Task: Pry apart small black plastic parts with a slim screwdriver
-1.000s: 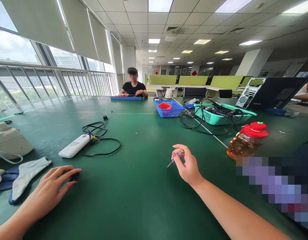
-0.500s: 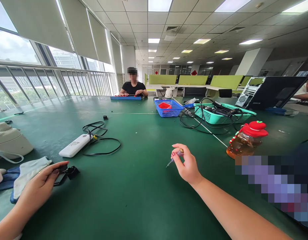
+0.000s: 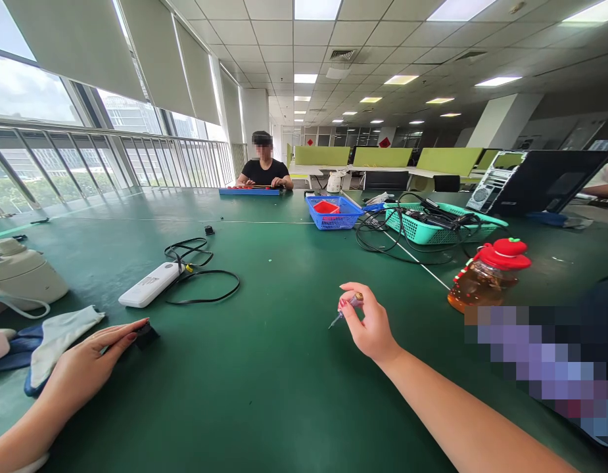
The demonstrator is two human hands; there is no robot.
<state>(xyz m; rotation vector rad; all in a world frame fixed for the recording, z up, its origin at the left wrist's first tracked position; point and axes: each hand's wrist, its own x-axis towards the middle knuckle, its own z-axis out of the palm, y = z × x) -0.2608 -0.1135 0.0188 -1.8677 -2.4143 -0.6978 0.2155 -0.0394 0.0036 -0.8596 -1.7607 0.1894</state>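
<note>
My right hand (image 3: 369,326) hovers over the green table (image 3: 264,368) and pinches a small screwdriver (image 3: 346,310) whose tip points down and left. At the lower left my left hand (image 3: 89,364) lies on the table with its fingers stretched flat onto a small black part (image 3: 146,335). A white and blue cloth (image 3: 47,338) lies just left of that hand.
A white power bank (image 3: 148,284) with a looped black cable (image 3: 205,276) lies ahead. An amber bottle with a red lid (image 3: 486,276), a blue basket (image 3: 333,213), a teal basket of cables (image 3: 432,226), a laptop (image 3: 545,180) and a cream jug (image 3: 22,276) stand around. A person (image 3: 264,167) sits at the far side.
My left hand drew back to the left from the black part, then reached forward onto it again. My right hand kept still with the screwdriver.
</note>
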